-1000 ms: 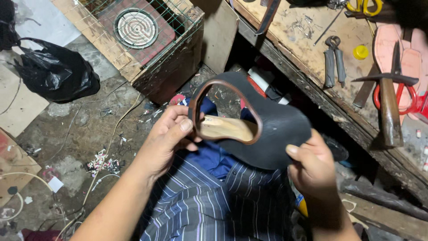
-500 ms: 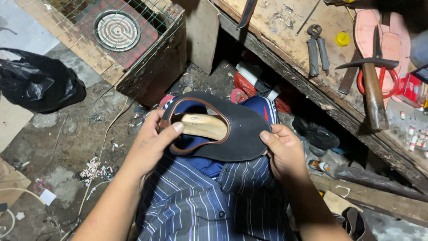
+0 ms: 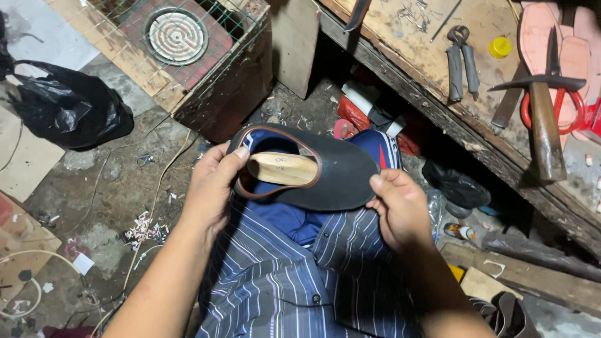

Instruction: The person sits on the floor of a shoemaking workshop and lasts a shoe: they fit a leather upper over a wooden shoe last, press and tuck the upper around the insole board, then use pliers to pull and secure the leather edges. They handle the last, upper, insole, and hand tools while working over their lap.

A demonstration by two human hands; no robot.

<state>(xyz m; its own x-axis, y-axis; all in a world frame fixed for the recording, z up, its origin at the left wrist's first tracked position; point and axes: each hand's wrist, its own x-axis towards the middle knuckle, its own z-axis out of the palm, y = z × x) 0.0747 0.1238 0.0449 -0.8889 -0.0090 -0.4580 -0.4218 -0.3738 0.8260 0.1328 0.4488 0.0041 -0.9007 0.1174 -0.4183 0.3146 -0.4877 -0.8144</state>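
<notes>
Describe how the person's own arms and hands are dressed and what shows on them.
Both forearms are bare, no sleeves in view. The left hand and right hand wear no gloves, and no rings, watch or bracelets show.

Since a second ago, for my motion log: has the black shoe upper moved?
Yes. The black shoe upper dropped away from the workbench edge toward the lap, turning flatter.

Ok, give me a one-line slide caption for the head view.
Both hands, left hand and right hand, hold a black shoe upper on a wooden last beside a workbench with a hammer.
</notes>
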